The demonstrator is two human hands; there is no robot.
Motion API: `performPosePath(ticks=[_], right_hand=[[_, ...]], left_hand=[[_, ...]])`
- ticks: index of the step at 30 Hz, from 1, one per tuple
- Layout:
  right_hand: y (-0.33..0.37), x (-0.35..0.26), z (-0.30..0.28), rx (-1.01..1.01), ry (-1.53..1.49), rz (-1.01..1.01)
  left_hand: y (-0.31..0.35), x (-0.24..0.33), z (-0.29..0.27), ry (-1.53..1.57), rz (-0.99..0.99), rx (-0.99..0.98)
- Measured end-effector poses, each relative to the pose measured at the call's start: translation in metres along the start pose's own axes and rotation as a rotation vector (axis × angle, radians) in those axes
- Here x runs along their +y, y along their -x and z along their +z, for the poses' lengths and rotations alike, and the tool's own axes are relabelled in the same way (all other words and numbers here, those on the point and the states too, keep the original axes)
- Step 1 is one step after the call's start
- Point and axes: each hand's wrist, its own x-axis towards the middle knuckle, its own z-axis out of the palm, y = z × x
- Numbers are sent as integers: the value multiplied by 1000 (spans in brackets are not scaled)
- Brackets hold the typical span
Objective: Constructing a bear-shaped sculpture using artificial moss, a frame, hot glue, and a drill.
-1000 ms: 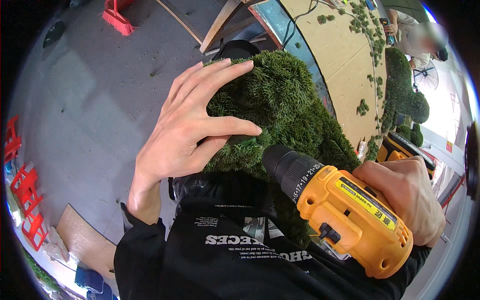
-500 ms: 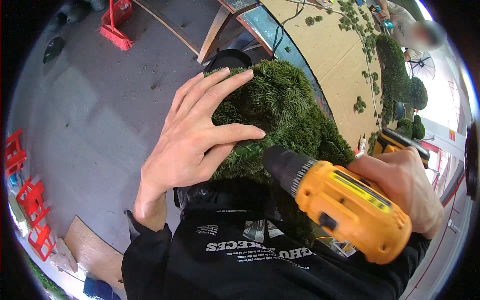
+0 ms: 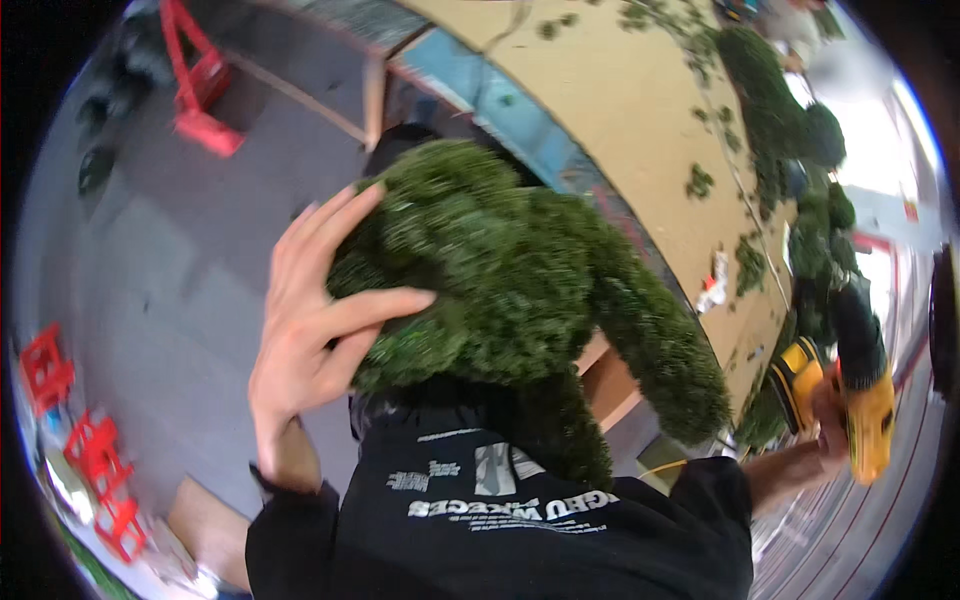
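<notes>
A bulky green artificial topiary figure [image 3: 500, 270] rests in my lap, made of dense fake leaves, with a rounded top and a limb-like part reaching down to the right. My left hand [image 3: 312, 325] lies on its left side, fingers spread and touching the leaves. Far out to the right, my right hand [image 3: 828, 415] grips a yellow-and-black cordless drill [image 3: 866, 415]. The drill's black chuck points upward and stands well apart from the topiary. Motion blurs the drill tip, so I cannot tell what bit it carries.
A tan-topped worktable [image 3: 610, 110] curves past, with leaf sprigs [image 3: 700, 181] and a small white bottle [image 3: 713, 283] on it. More topiary [image 3: 768, 95] stands beyond. A red dustpan [image 3: 205, 85] and red stools [image 3: 95, 450] are on the grey floor. Another person is at the upper right.
My right hand has swung the drill from beside the topiary out to the far right. The topiary and my left hand have shifted a little left in view.
</notes>
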Motion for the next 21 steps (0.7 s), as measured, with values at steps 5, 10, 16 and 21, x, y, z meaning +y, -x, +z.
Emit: performPosePath(ticks=[5, 10, 16, 21], right_hand=[[61, 142, 3, 674, -142, -90], [10, 224, 47, 1266, -439, 58], [9, 335, 58, 1460, -521, 4], [-5, 367, 61, 1461, -560, -24]], left_hand=[[7, -1, 15, 84, -88, 63], [12, 4, 18, 148, -143, 77], [15, 4, 21, 101, -75, 30], [22, 7, 22, 86, -141, 94]])
